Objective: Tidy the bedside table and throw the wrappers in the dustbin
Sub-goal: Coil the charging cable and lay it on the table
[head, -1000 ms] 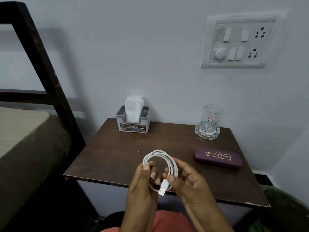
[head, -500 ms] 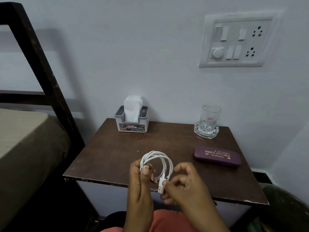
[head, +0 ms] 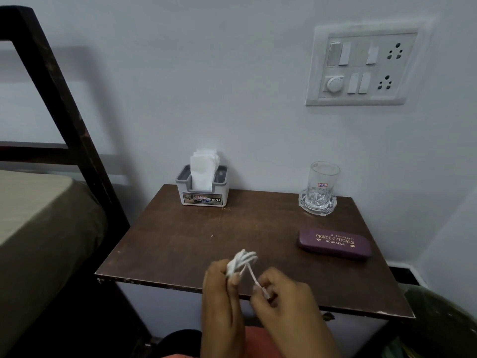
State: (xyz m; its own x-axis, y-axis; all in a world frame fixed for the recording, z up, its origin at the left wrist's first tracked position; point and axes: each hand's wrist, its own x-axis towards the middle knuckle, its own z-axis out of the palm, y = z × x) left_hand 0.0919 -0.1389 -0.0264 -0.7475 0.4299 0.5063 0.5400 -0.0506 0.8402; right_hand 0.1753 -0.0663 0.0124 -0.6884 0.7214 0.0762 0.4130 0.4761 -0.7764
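Observation:
A coiled white cable (head: 241, 262) hangs over the front edge of the dark brown bedside table (head: 180, 241). My left hand (head: 222, 293) pinches the bunched coil, now squeezed narrow. My right hand (head: 281, 295) grips the cable's loose end and plug, pulled out to the right of the coil. A grey tissue holder (head: 202, 187) with white tissues stands at the table's back left. A clear glass (head: 321, 188) on a glass coaster stands at the back right. A purple spectacle case (head: 334, 242) lies in front of the glass. No wrappers show.
A bed (head: 38, 228) with a dark frame post (head: 59, 104) flanks the table's left. A dark green bin (head: 438, 324) sits at the lower right, past the table corner. A switchboard (head: 361, 65) is on the wall above.
The round coil has been squeezed flat in my left hand. My right hand has drawn the plug end down and to the right. Both hands sit a little lower.

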